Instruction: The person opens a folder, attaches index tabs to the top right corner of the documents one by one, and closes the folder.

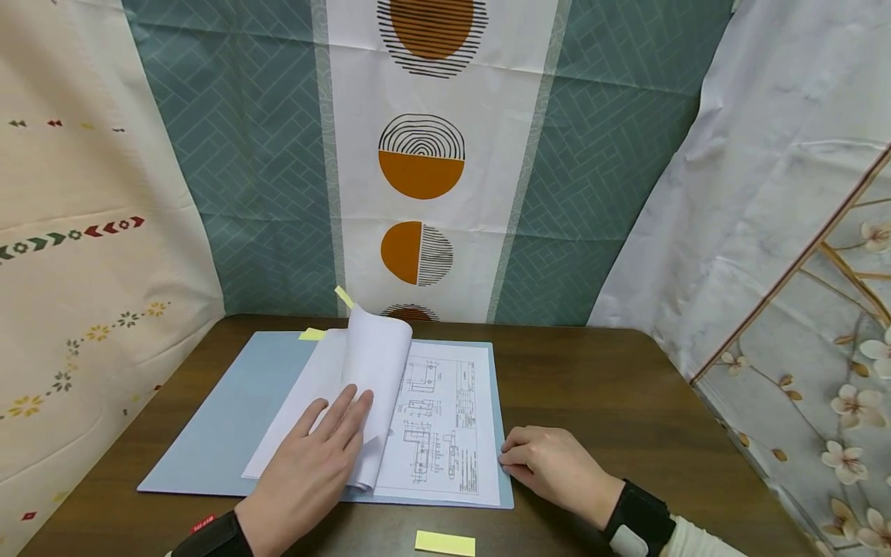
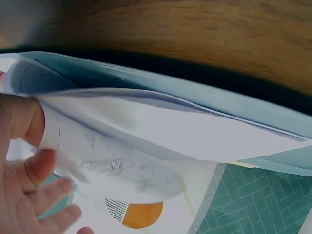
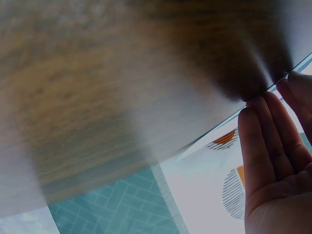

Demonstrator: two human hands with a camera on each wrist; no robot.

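Note:
A light blue folder (image 1: 216,418) lies spread on the brown table, holding several white sheets. One white sheet (image 1: 379,363) stands curled up from the left part, with a yellow sticky tab (image 1: 344,297) at its top. On the right, a page of technical drawings (image 1: 445,425) faces up. My left hand (image 1: 313,464) rests its outstretched fingers against the curled sheet; the left wrist view shows the fingers (image 2: 53,195) spread beside printed paper (image 2: 107,161). At the folder's right edge, my right hand (image 1: 550,464) touches the border with its fingertips; the fingers (image 3: 258,146) look fairly straight.
A yellow sticky note (image 1: 445,543) lies at the table's (image 1: 578,379) near edge. Another yellow tab (image 1: 312,334) sticks out at the folder's top. Patterned curtains (image 1: 445,193) hang behind and at both sides.

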